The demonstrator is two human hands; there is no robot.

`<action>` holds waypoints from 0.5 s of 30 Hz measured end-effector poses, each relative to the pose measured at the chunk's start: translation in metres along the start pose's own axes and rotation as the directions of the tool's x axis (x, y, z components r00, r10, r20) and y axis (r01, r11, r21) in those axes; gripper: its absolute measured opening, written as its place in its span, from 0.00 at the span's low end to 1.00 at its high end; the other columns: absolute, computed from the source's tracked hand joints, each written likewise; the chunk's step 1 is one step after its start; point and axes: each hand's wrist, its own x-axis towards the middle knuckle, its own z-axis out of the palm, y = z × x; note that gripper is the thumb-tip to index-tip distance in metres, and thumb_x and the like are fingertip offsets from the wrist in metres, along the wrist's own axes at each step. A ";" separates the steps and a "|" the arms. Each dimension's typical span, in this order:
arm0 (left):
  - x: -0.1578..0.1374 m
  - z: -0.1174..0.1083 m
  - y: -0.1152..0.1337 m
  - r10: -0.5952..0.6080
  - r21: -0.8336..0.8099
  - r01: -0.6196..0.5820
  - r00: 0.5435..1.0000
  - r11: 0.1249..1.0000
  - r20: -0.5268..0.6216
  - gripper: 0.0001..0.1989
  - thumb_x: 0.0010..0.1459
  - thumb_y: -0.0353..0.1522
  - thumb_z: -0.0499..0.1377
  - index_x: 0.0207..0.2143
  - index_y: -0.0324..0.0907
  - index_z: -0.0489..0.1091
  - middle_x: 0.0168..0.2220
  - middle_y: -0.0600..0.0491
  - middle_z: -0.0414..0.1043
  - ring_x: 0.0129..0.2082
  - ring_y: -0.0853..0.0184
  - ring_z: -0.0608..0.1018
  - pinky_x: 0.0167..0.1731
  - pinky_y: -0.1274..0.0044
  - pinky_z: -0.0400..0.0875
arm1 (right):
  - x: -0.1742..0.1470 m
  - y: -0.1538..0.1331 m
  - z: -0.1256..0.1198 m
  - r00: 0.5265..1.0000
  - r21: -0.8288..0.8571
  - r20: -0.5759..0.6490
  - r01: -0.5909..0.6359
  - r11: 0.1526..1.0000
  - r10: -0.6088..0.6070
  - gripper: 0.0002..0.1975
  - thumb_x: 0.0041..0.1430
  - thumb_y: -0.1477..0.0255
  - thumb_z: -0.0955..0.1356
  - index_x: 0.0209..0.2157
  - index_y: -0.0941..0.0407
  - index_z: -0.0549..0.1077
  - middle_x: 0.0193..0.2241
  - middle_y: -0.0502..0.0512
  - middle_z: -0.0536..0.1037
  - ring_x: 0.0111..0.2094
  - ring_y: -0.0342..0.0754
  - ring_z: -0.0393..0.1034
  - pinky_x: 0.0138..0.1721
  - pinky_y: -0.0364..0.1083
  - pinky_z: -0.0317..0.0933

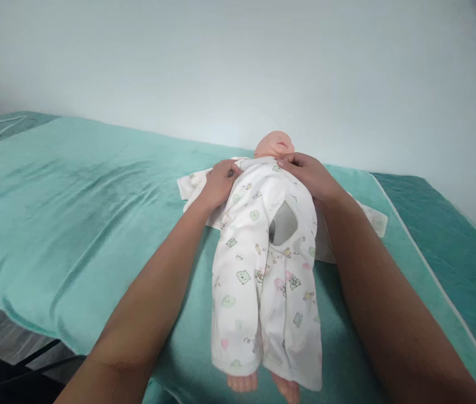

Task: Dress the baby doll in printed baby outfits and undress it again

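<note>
We're looking at a smooth, peach-pink plastic baby doll with a soft satin sheen on its head. The white, cartoon-printed cloth trousers on it look like matt, cottony stuff, softly creased. Spread under the doll, the white, flat-lying cloth garment seems matt too. Beneath it all we've got a turquoise, plush-looking fabric cover, velvety with a faint sheen along the wrinkles left of the doll. Behind the doll, the pale, flat wall reads smooth, with a mild glow.
</note>
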 end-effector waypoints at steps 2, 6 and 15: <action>0.000 0.002 -0.002 0.031 0.047 -0.030 0.999 0.998 -0.020 0.06 0.60 0.31 0.52 0.28 0.44 0.64 0.42 0.52 0.74 0.45 0.63 0.72 0.52 0.68 0.62 | 0.000 0.004 -0.005 0.998 0.081 0.063 -0.005 0.997 0.000 0.16 0.50 0.58 0.72 0.28 0.56 0.71 0.35 0.52 0.74 0.32 0.43 0.64 0.29 0.42 0.58; 0.006 0.007 -0.010 0.032 0.117 -0.020 0.995 0.993 -0.097 0.07 0.62 0.33 0.50 0.29 0.45 0.59 0.40 0.52 0.74 0.43 0.62 0.72 0.49 0.68 0.63 | 0.000 0.011 -0.012 0.997 0.152 0.069 -0.026 0.988 0.016 0.16 0.50 0.58 0.73 0.27 0.56 0.71 0.35 0.53 0.75 0.32 0.44 0.66 0.31 0.43 0.60; 0.009 0.012 -0.020 0.144 0.254 -0.114 0.984 0.961 -0.102 0.05 0.60 0.29 0.52 0.32 0.45 0.65 0.42 0.51 0.73 0.48 0.60 0.70 0.53 0.64 0.57 | 0.005 0.012 -0.002 0.993 0.030 -0.119 -0.017 0.999 0.020 0.14 0.49 0.61 0.72 0.27 0.58 0.71 0.29 0.52 0.73 0.32 0.45 0.66 0.35 0.45 0.61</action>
